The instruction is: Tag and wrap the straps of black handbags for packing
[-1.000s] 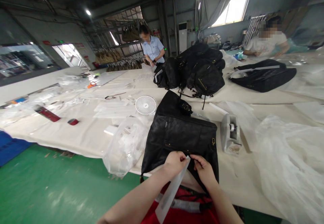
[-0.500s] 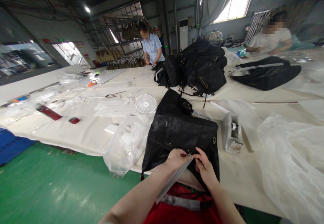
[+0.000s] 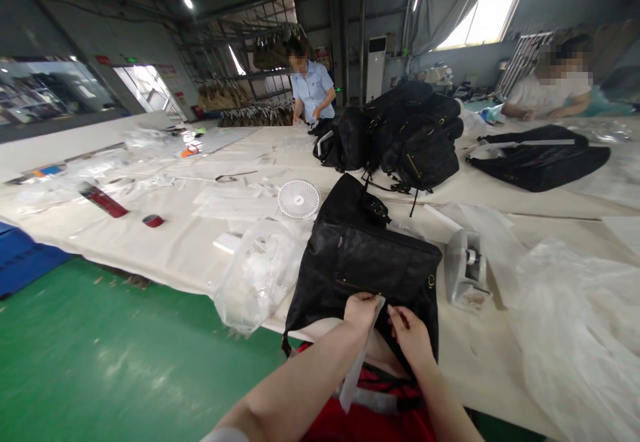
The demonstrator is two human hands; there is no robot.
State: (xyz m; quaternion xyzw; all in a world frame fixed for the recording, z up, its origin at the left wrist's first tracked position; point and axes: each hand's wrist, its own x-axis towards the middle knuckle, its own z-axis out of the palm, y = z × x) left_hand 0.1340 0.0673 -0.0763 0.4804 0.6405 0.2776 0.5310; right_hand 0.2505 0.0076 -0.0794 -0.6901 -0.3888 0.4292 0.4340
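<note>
A black bag (image 3: 373, 255) lies on the table in front of me, with a brass zipper and a small metal ring at its right side. My left hand (image 3: 361, 310) is closed on the upper end of a whitish translucent strip (image 3: 357, 372), which hangs down toward my lap. Just right of the strip's top, over the bag's lower front, my right hand (image 3: 413, 332) has its fingertips pinched together. What they hold, if anything, is too small to make out. A wrapped strap (image 3: 373, 400) crosses below my wrists against red cloth.
Right of the bag stands a tape dispenser (image 3: 467, 272); crumpled clear plastic (image 3: 575, 329) spreads beyond it. On the left are a plastic bag of scraps (image 3: 260, 275), a white fan (image 3: 299, 199) and a red roll (image 3: 153, 221). Black bags (image 3: 400, 135) are piled behind. Two people work across the table.
The strip now hangs more steeply from my left hand. My right fingers, spread before, have drawn together and sit slightly apart from the left hand. The whole view has shifted a little.
</note>
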